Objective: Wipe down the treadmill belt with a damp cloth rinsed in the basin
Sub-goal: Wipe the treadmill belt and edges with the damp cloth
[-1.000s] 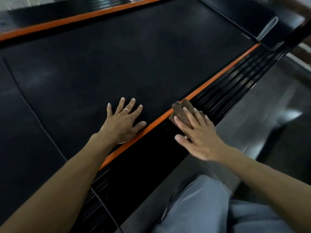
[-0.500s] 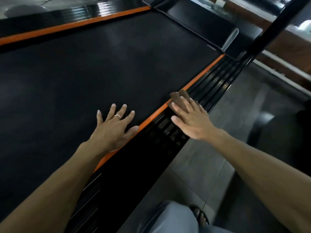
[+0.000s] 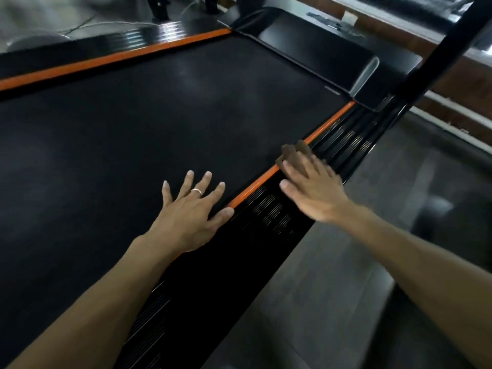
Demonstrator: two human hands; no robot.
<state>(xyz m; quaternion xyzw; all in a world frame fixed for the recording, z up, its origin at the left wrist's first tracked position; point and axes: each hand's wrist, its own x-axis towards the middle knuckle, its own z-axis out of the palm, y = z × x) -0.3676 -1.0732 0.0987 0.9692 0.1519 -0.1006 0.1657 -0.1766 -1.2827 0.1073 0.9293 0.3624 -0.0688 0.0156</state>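
Head view, from the left: the treadmill belt (image 3: 133,134) spreads dark and wide, its long axis running away toward the motor cover (image 3: 327,51). On it the left hand (image 3: 190,217) lies flat, fingers spread, holding nothing. Next comes the orange strip (image 3: 255,186), then the right hand (image 3: 314,187), blurred, straight fingers pressing the brown cloth (image 3: 294,150) down across that strip. So the unwiped belt lies to the cloth's left, and the right hand is nearer.
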